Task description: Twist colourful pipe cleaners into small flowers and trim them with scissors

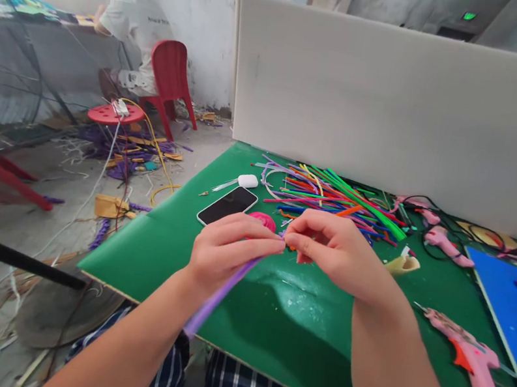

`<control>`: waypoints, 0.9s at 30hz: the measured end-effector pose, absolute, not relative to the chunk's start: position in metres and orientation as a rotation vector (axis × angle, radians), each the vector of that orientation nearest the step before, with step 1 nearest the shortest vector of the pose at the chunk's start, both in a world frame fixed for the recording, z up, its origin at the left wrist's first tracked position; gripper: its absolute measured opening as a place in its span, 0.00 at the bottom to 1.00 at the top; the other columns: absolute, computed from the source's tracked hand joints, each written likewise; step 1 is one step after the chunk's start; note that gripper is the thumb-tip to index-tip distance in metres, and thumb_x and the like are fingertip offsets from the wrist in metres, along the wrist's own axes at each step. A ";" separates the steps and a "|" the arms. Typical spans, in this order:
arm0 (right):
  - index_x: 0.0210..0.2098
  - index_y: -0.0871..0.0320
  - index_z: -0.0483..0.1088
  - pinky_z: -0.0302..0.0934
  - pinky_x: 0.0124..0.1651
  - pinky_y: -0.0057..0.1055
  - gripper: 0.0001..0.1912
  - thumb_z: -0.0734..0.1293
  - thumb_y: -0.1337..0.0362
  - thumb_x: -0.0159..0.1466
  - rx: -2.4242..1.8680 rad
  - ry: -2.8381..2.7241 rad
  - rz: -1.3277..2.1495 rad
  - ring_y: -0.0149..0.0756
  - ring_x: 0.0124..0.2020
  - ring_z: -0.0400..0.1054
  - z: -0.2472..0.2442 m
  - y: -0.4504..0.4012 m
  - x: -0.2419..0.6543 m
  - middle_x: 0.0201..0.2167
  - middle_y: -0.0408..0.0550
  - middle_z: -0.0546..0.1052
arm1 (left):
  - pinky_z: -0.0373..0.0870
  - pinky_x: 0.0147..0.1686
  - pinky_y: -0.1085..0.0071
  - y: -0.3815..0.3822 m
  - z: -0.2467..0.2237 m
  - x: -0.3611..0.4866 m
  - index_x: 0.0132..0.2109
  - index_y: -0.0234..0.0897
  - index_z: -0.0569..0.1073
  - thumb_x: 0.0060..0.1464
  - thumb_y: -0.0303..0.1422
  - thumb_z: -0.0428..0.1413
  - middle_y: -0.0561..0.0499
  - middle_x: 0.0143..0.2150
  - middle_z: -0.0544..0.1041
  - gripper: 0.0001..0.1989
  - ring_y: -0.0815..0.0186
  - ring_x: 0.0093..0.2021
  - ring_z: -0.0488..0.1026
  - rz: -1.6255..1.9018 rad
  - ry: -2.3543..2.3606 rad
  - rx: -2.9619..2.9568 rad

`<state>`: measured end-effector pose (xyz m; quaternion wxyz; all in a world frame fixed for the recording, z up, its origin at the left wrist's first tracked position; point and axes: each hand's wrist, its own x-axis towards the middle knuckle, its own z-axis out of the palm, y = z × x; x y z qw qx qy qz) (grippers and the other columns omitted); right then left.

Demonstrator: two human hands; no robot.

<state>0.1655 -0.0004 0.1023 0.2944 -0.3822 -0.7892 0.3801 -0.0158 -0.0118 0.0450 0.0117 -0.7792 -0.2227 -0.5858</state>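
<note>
My left hand [235,242] is closed around a bundle of purple pipe cleaners [215,302], whose long end trails below the palm toward my lap. At the fingertips of my left hand, my right hand [332,245] pinches the upper end of the purple stems. The two hands meet there, so the exact grip point is partly hidden. Behind my hands lies a pink ball-like item [262,221], partly covered by my fingers. A loose pile of coloured pipe cleaners [337,197] spreads just beyond my right hand.
On the green table [153,255] lie a phone [228,207], a white case [247,181] and a pink glue gun [463,360]. A blue board [507,308] is at the right. A white partition [401,112] stands behind. At the left, a person [135,27] sits on a red chair [170,70].
</note>
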 end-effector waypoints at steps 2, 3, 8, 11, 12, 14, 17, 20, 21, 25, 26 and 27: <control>0.28 0.58 0.68 0.59 0.25 0.23 0.08 0.63 0.61 0.60 -1.021 -2.065 1.104 0.25 0.23 0.63 0.102 -0.001 0.164 0.25 0.41 0.69 | 0.72 0.34 0.71 -0.014 0.047 -0.017 0.40 0.37 0.75 0.47 0.20 0.58 0.49 0.34 0.78 0.13 0.68 0.34 0.73 -1.747 -0.671 -2.409; 0.28 0.58 0.68 0.59 0.26 0.23 0.09 0.63 0.60 0.60 -1.023 -2.058 1.134 0.25 0.23 0.63 0.102 -0.001 0.163 0.25 0.41 0.69 | 0.72 0.34 0.70 -0.015 0.048 -0.018 0.41 0.36 0.75 0.47 0.21 0.58 0.49 0.34 0.78 0.13 0.67 0.34 0.73 -1.712 -0.667 -2.401; 0.27 0.59 0.67 0.58 0.25 0.23 0.10 0.62 0.60 0.61 -1.039 -2.084 1.271 0.25 0.22 0.63 0.102 0.000 0.163 0.21 0.39 0.66 | 0.72 0.34 0.70 -0.017 0.051 -0.024 0.40 0.34 0.74 0.46 0.23 0.60 0.48 0.34 0.78 0.11 0.67 0.34 0.72 -1.635 -0.645 -2.387; 0.28 0.59 0.67 0.57 0.24 0.23 0.09 0.62 0.60 0.61 -0.995 -2.098 1.299 0.25 0.22 0.63 0.104 -0.002 0.163 0.21 0.40 0.67 | 0.71 0.33 0.71 -0.017 0.051 -0.020 0.36 0.35 0.74 0.46 0.23 0.59 0.51 0.31 0.77 0.08 0.69 0.31 0.71 -1.674 -0.693 -2.402; 0.28 0.59 0.67 0.58 0.24 0.23 0.09 0.62 0.61 0.61 -0.981 -2.104 1.255 0.25 0.21 0.63 0.104 -0.003 0.162 0.22 0.40 0.67 | 0.70 0.33 0.72 -0.018 0.051 -0.018 0.35 0.36 0.73 0.47 0.23 0.59 0.52 0.29 0.76 0.07 0.69 0.31 0.71 -1.719 -0.745 -2.393; 0.28 0.58 0.66 0.58 0.24 0.23 0.08 0.61 0.62 0.62 -0.965 -2.130 1.042 0.26 0.22 0.63 0.103 -0.007 0.160 0.24 0.41 0.69 | 0.69 0.33 0.73 -0.019 0.050 -0.012 0.32 0.37 0.73 0.48 0.24 0.58 0.53 0.28 0.76 0.04 0.70 0.30 0.70 -1.860 -0.925 -2.352; 0.30 0.57 0.68 0.58 0.29 0.25 0.07 0.60 0.67 0.62 -0.949 -2.196 0.479 0.28 0.28 0.66 0.097 -0.012 0.155 0.28 0.44 0.72 | 0.69 0.32 0.73 -0.021 0.049 -0.002 0.29 0.38 0.73 0.49 0.29 0.58 0.53 0.29 0.75 0.02 0.70 0.30 0.71 -2.182 -1.388 -2.244; 0.33 0.56 0.69 0.55 0.31 0.25 0.08 0.59 0.70 0.62 -0.918 -2.214 -0.109 0.29 0.31 0.67 0.086 -0.012 0.149 0.32 0.45 0.75 | 0.67 0.25 0.76 -0.022 0.050 0.005 0.30 0.37 0.74 0.47 0.35 0.59 0.54 0.26 0.74 0.06 0.72 0.25 0.69 -2.769 -1.796 -2.093; 0.34 0.56 0.69 0.54 0.30 0.26 0.09 0.59 0.70 0.62 -0.906 -2.208 -0.243 0.28 0.31 0.68 0.082 -0.011 0.148 0.33 0.45 0.75 | 0.66 0.23 0.77 -0.021 0.050 0.006 0.30 0.36 0.73 0.46 0.36 0.60 0.54 0.25 0.73 0.08 0.73 0.24 0.68 -2.977 -1.907 -2.055; 0.34 0.56 0.70 0.54 0.29 0.25 0.08 0.59 0.68 0.63 -0.919 -2.174 -0.248 0.29 0.32 0.68 0.074 -0.001 0.143 0.32 0.45 0.75 | 0.63 0.19 0.80 -0.017 0.052 0.005 0.29 0.33 0.73 0.44 0.38 0.61 0.54 0.23 0.71 0.11 0.74 0.24 0.68 -3.383 -2.188 -1.979; 0.33 0.57 0.70 0.55 0.29 0.25 0.07 0.60 0.67 0.63 -0.952 -2.155 -0.115 0.29 0.31 0.68 0.075 0.001 0.143 0.32 0.46 0.74 | 0.64 0.20 0.80 -0.015 0.051 0.004 0.30 0.34 0.73 0.44 0.38 0.61 0.54 0.24 0.72 0.11 0.74 0.24 0.68 -3.364 -2.148 -1.980; 0.32 0.57 0.69 0.56 0.29 0.24 0.07 0.60 0.66 0.63 -0.984 -2.128 0.058 0.29 0.31 0.68 0.076 0.003 0.143 0.31 0.46 0.73 | 0.64 0.21 0.79 -0.014 0.050 0.003 0.31 0.35 0.74 0.43 0.36 0.62 0.54 0.25 0.73 0.10 0.74 0.24 0.69 -3.301 -2.071 -2.005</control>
